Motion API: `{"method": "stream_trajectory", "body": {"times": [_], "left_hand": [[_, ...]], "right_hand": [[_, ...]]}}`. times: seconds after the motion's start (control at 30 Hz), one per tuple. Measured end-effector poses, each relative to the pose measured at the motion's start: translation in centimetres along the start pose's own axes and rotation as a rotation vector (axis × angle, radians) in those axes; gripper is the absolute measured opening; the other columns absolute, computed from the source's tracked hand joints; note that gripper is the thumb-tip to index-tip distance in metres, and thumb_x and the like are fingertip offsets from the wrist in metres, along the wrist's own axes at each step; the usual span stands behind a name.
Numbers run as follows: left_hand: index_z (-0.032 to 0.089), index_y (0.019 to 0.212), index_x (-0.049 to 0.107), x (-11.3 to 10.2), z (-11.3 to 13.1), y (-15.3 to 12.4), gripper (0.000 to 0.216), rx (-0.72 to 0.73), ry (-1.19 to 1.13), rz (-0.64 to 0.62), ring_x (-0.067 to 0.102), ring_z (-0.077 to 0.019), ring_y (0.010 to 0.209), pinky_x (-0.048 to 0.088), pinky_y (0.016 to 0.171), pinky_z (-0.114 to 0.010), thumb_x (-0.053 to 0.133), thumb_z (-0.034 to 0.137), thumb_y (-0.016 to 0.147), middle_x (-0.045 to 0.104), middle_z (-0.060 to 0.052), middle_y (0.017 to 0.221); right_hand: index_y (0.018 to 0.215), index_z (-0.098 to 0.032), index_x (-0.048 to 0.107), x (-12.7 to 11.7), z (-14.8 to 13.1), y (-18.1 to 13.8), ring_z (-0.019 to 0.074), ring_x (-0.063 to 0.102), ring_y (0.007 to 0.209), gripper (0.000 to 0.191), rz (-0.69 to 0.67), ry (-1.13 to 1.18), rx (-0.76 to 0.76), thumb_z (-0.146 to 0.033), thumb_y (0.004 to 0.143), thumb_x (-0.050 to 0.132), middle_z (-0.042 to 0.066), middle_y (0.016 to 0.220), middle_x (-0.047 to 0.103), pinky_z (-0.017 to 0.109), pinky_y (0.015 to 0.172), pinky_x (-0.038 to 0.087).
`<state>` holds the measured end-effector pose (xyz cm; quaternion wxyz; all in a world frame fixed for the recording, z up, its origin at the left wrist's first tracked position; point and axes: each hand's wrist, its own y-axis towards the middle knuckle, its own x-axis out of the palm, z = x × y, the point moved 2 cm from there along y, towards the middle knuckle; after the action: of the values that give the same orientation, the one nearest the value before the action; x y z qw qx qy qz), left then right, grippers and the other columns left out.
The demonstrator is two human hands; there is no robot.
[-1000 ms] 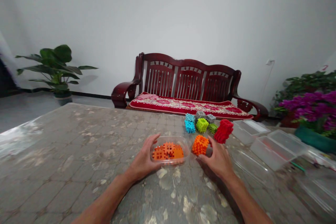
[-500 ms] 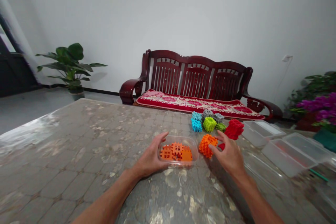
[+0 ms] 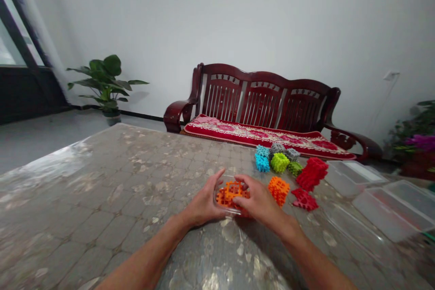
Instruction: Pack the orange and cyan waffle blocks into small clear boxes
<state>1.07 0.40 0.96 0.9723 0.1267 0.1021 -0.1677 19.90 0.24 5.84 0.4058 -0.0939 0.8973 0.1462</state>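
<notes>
My left hand (image 3: 205,199) is wrapped round the left end of a small clear plastic box (image 3: 233,211), which stands on the table. Flat orange notched building pieces (image 3: 222,197) lie inside it. My right hand (image 3: 263,200) reaches over the box's right side, thumb and forefinger closed on an orange notched piece (image 3: 234,189) at the top of the pile. To the right of that hand sits an assembled orange cube (image 3: 279,191), touched by neither hand. Beyond it are a larger red block (image 3: 311,174) and red joined pieces (image 3: 305,199).
Blue blocks (image 3: 262,163), a lime-green block (image 3: 280,163), a dark green one (image 3: 295,168) and grey ones (image 3: 277,149) cluster farther back. Translucent boxes (image 3: 380,210) and a clear lid (image 3: 355,226) lie at the right. A wooden bench (image 3: 258,99) stands behind the table (image 3: 136,181).
My right hand has left the orange cube and moved left into the clear box, onto a piece there. The cube stays on the table. The view has turned slightly left.
</notes>
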Motion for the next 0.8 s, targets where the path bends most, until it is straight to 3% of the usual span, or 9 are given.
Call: {"method": "stream_trajectory", "body": {"times": [0.13,0.27,0.33,0.53,0.63,0.8], "left_hand": [[0.024,0.155,0.025,-0.1,-0.1,0.1,0.119,0.008,0.024,0.015,0.047,-0.0373,0.137,0.045,0.111,-0.055,0.092,0.040,0.058,0.034,-0.020,0.157],[0.024,0.155,0.027,-0.1,-0.5,0.1,0.118,0.018,0.038,0.027,0.048,-0.0373,0.136,0.044,0.111,-0.055,0.092,0.039,0.057,0.036,-0.019,0.156],[0.024,0.155,0.028,-0.1,-0.5,0.1,0.117,0.028,0.035,0.037,0.049,-0.0365,0.135,0.044,0.112,-0.054,0.092,0.037,0.058,0.039,-0.019,0.154],[0.022,0.155,0.026,-0.1,-0.4,0.1,0.117,0.022,0.039,0.017,0.048,-0.0354,0.136,0.044,0.112,-0.051,0.091,0.038,0.059,0.040,-0.020,0.153],[0.023,0.155,0.025,-0.1,-0.3,0.1,0.116,0.009,0.060,0.006,0.047,-0.0349,0.138,0.041,0.114,-0.053,0.090,0.037,0.060,0.038,-0.019,0.155],[0.024,0.155,0.026,-0.3,-0.8,0.1,0.112,0.007,0.049,0.016,0.047,-0.0337,0.138,0.044,0.113,-0.050,0.088,0.031,0.062,0.039,-0.017,0.155]], "right_hand": [[0.119,-0.021,0.068,0.0,-0.3,0.4,0.0229,0.058,0.122,0.045,0.009,-0.086,-0.074,-0.015,0.074,0.062,0.009,0.131,0.064,0.037,0.106,0.043],[0.090,-0.025,0.075,-0.2,-0.8,0.1,0.0207,0.063,0.096,0.021,-0.051,-0.197,-0.054,-0.016,0.078,0.060,0.002,0.095,0.073,0.032,0.088,0.047],[0.081,-0.027,0.077,0.0,-1.0,0.0,0.0202,0.062,0.092,0.021,-0.098,-0.238,-0.069,-0.015,0.078,0.059,0.000,0.087,0.073,0.031,0.084,0.045],[0.096,-0.028,0.079,0.0,-1.2,0.4,0.0207,0.062,0.094,0.028,-0.101,-0.269,-0.118,-0.016,0.080,0.059,0.002,0.094,0.074,0.032,0.086,0.045],[0.093,-0.026,0.078,-1.7,-0.3,0.7,0.0202,0.065,0.095,0.025,0.010,-0.177,-0.068,-0.020,0.082,0.057,0.002,0.096,0.076,0.032,0.087,0.047],[0.095,-0.023,0.077,-7.6,4.3,0.5,0.0220,0.070,0.091,0.024,0.243,-0.069,0.136,-0.029,0.082,0.057,0.004,0.098,0.078,0.034,0.088,0.051]]}}
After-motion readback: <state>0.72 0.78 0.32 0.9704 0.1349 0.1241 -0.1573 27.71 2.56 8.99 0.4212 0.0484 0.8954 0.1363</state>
